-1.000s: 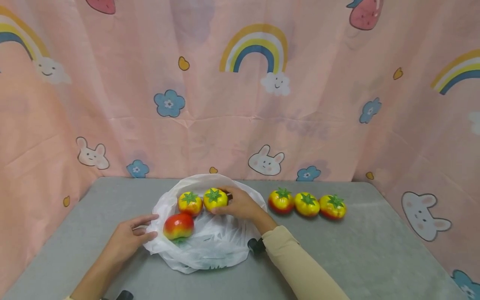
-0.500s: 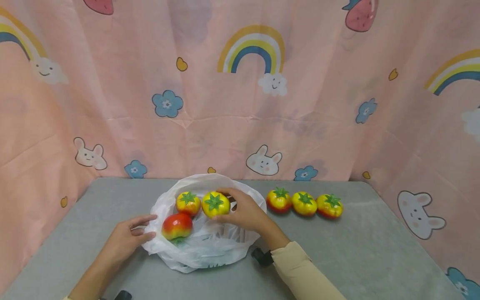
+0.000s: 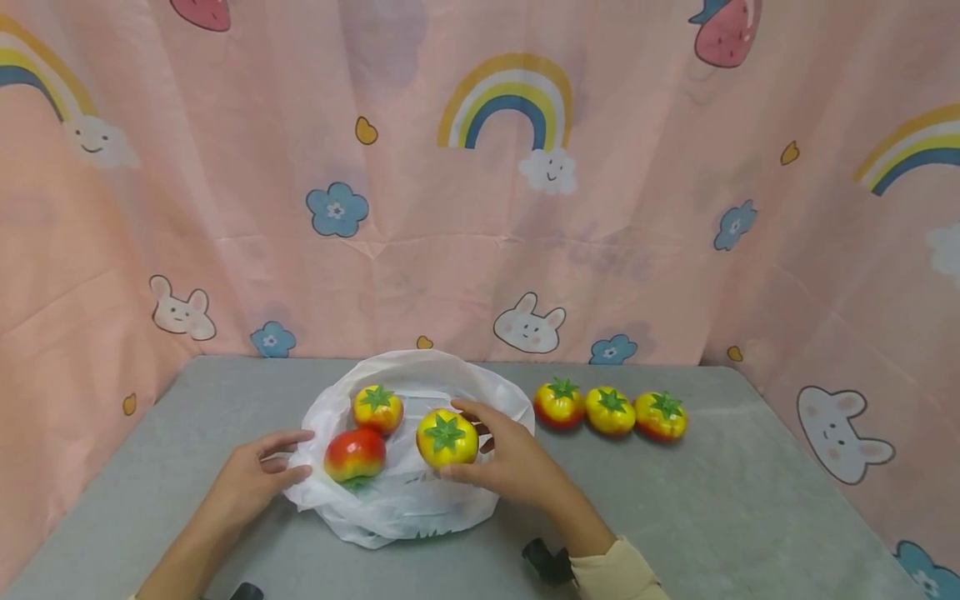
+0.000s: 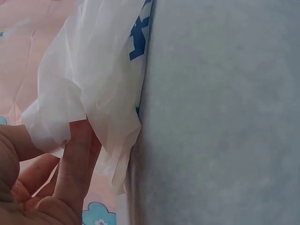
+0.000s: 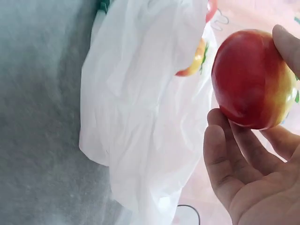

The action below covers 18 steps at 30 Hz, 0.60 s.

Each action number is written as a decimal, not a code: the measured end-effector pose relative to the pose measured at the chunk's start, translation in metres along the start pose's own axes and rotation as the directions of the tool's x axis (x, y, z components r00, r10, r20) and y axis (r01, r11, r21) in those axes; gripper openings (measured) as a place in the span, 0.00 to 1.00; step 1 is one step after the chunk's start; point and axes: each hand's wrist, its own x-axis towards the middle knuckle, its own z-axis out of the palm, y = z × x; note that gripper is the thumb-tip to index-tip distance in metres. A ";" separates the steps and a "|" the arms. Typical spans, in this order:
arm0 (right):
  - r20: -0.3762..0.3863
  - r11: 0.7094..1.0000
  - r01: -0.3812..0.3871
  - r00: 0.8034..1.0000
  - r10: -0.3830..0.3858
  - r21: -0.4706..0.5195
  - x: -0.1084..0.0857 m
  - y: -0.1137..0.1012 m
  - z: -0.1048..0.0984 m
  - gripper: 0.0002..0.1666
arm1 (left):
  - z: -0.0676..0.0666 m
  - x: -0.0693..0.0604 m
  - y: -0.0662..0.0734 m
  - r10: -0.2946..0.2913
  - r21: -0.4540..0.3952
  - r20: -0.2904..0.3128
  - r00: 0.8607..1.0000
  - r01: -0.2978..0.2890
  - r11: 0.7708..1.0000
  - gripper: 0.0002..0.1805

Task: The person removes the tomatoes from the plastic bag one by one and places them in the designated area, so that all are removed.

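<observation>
The right hand [image 3: 513,462] holds a fruit [image 3: 447,439] over the bag [image 3: 405,518], whose rim the left hand [image 3: 251,477] pinches. Mid-transfer, it seems; the next move calls for keeping that rim wide.

Two fruits [image 3: 355,454] lie in the bag [image 3: 420,500]; three fruits [image 3: 611,412] sit right of it; curtain [image 3: 405,275] behind table [image 3: 750,508].

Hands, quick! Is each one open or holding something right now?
Left hand: at the white bag, fingertips partly hidden; gripping can't be told.
Right hand: holding a red-and-yellow fruit.
</observation>
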 end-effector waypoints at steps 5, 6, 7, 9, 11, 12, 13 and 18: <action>0.003 0.999 -0.043 0.999 0.043 0.016 -0.016 -0.005 0.004 0.45 | -0.002 -0.001 0.000 -0.002 -0.002 0.003 1.000 0.002 1.000 0.32; 0.004 0.998 -0.064 0.998 0.064 0.018 -0.019 -0.006 0.005 0.45 | -0.002 -0.001 0.000 -0.003 -0.003 0.004 1.000 0.003 1.000 0.32; 0.005 0.996 -0.087 0.996 0.087 0.018 -0.022 -0.008 0.006 0.45 | -0.002 -0.001 0.001 -0.003 -0.003 0.005 1.000 0.003 1.000 0.32; 0.007 0.992 -0.124 0.992 0.123 0.021 -0.027 -0.011 0.007 0.45 | -0.003 -0.002 0.001 -0.002 -0.002 0.007 1.000 0.002 1.000 0.32; 0.011 0.988 -0.153 0.988 0.152 0.023 -0.032 -0.012 0.009 0.45 | -0.003 -0.003 0.001 0.000 -0.001 0.009 1.000 0.000 1.000 0.32; 0.012 0.987 -0.157 0.988 0.157 0.019 -0.034 -0.013 0.009 0.46 | -0.003 -0.003 0.002 -0.001 -0.001 0.010 1.000 0.001 1.000 0.31; 0.012 0.988 -0.156 0.988 0.156 0.016 -0.036 -0.013 0.010 0.46 | -0.003 -0.003 0.002 -0.002 -0.001 0.011 1.000 0.002 1.000 0.32; 0.005 0.991 -0.137 0.991 0.137 -0.003 -0.042 -0.015 0.012 0.46 | -0.003 -0.003 0.003 -0.013 -0.009 0.014 1.000 0.014 1.000 0.32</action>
